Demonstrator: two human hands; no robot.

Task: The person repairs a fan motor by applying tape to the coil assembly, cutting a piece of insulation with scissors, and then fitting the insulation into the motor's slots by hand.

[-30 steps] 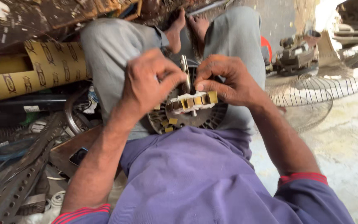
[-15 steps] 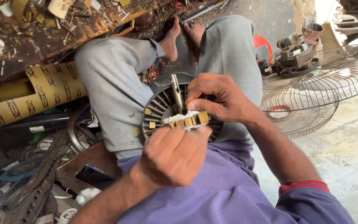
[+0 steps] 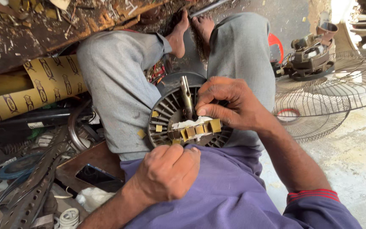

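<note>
Scrap metal, cardboard rolls (image 3: 43,85) and wire fan guards (image 3: 327,106) are crowding a workshop floor where a seated person is cradling a fan motor stator (image 3: 183,123) in the lap. Right hand (image 3: 229,104) is pinching white insulation paper (image 3: 189,123) at the slots, fingers closed on it; left hand (image 3: 168,171) is curling against the rim, its grip hidden. Stator looks heavy and rigid, best gripped by its outer rim; the paper looks flimsy.

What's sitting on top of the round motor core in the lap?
On the motor core: a metal shaft, yellow slot pieces, and white paper. The right hand hides the rest.
</note>
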